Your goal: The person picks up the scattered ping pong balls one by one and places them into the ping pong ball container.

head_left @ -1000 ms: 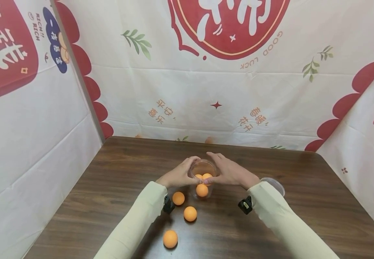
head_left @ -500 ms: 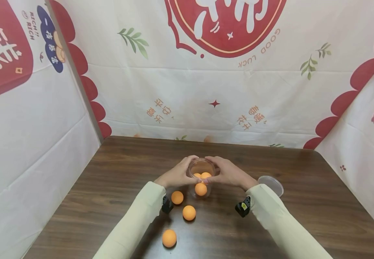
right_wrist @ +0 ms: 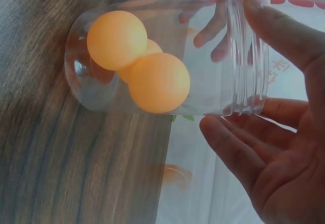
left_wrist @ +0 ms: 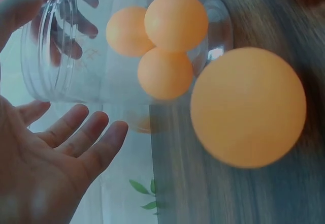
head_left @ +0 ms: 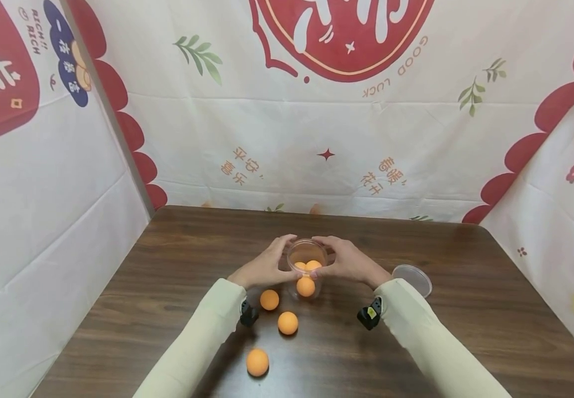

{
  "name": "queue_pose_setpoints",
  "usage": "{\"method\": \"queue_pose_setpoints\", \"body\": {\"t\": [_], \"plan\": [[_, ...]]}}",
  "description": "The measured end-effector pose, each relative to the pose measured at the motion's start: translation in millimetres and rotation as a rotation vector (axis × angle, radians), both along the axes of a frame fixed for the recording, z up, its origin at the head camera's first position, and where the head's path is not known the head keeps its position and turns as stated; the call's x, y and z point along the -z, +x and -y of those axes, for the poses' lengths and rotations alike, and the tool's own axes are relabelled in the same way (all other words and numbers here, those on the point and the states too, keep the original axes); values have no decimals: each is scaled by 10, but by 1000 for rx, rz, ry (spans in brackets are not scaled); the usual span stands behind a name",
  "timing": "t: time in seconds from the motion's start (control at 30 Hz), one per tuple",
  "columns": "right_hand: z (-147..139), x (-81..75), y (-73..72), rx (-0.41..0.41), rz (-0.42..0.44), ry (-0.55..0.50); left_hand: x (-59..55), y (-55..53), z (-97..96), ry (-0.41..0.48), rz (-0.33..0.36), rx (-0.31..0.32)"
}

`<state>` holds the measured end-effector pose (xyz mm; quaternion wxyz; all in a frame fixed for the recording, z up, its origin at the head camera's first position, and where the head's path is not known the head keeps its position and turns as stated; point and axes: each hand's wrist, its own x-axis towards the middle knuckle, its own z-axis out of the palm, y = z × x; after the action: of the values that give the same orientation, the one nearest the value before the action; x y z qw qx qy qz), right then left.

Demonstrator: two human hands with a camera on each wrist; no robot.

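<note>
A clear plastic jar (head_left: 294, 255) with a threaded rim stands at mid-table, with 3 orange balls (left_wrist: 176, 22) inside it. My left hand (head_left: 263, 266) is at its left side, thumb at the front of the rim. In the left wrist view this hand's fingers (left_wrist: 101, 153) spread loosely, their tips just off the jar wall. My right hand (head_left: 351, 262) curves round the opposite side. Its thumb (right_wrist: 269, 21) overlaps the threaded rim and its fingers bend along the jar's far side.
Loose orange balls lie on the brown wooden table (head_left: 366, 365): one near the jar (head_left: 269, 299), another closer (head_left: 288, 323), a third at the front (head_left: 257, 362). A clear round lid (head_left: 412, 280) lies by the right forearm. Printed cloth (head_left: 267, 127) walls the back and sides.
The right fingers came in from above the rim to the jar's side. Since then both hands have eased slightly outward. The jar and loose balls keep their places as the view shifts slightly.
</note>
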<state>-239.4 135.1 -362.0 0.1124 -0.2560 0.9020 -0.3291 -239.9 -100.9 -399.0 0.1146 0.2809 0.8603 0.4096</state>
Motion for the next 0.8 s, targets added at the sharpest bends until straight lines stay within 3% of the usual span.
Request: {"method": "queue_pose_setpoints", "body": {"t": [0.33,0.6,0.8], "plan": [[-12,-19,-4,0,-12,8,-27,46,148,-77,-43,2],[-2,-6,-6,-9,-27,13,7,196,207,-349,-33,-2],[-20,5,-27,-7,-44,5,31,274,189,-434,-50,41]]}}
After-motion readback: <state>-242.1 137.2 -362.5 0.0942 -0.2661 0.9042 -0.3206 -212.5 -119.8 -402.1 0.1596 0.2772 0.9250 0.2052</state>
